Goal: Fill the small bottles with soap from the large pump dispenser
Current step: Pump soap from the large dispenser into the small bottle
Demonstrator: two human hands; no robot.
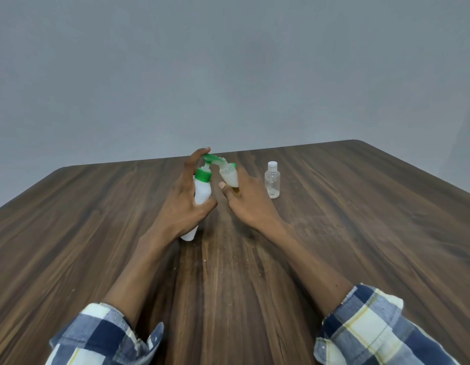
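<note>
While the white pump dispenser (201, 194) with green collar stands tilted on the wooden table (97, 219), its green spout sits at the open mouth of a small clear bottle (229, 175), also tilted and partly filled with pale liquid. Left hand (187, 198) wraps the dispenser body, index finger on the pump head. Right hand (245, 197) grips the small bottle. Second small clear bottle (272, 179), white cap on, stands upright just right of that hand. Plaid sleeves (371, 327) at the near edge.

Table (360, 246): dark wood-grain top, rounded far corners, pale specks near centre.
Wall (228, 75): plain grey, beyond far edge.
</note>
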